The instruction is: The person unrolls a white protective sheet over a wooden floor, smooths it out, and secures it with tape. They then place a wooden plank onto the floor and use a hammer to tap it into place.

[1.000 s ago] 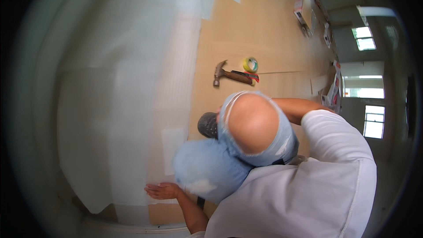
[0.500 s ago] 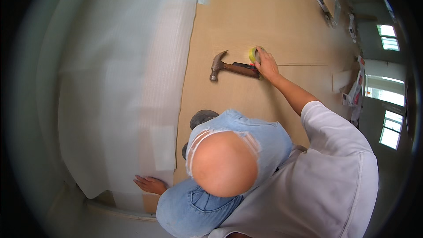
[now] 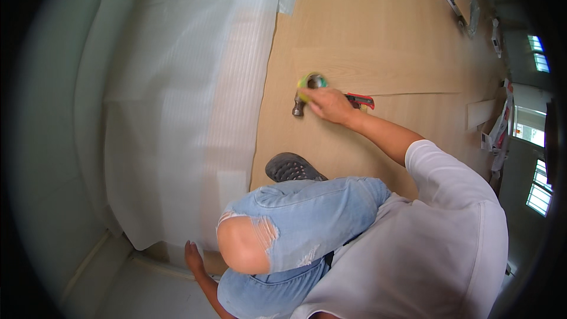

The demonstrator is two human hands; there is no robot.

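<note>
White-sleeved arm's right hand (image 3: 331, 106): half curled, its fingers closed on the near rim of a yellow-green ring of adhesive tape (image 3: 303, 81); blur hides the exact contact.
Tape's place: ahead of the knees, over the wood-grain boards, overlapping the hammer in view; whether it touches either, I cannot tell.
Tape's facing: the hollow core looks up toward the head, slightly tilted; a ring, it has no long axis across its face.
Brown metal hammer head (image 3: 298, 108): just left of the fingers, the handle hidden by the hand.
Red-and-black utility knife (image 3: 361, 101): just right of the hand, long axis roughly left to right.
Left hand (image 3: 192, 255): at the near edge of the foam, fingers apparently straight and together; pressing, pinching or hovering, I cannot tell.
Translucent white foam sheet (image 3: 171, 124): lengthwise away from the person, beside tan wood-grain boards (image 3: 354, 35).
Tape risk: a grip on one rim only could let the ring twist loose, or knock the hammer.
Foam risk: a shifting knee or dark grey perforated shoe (image 3: 289, 168) could drag or crease the thin sheet.
</note>
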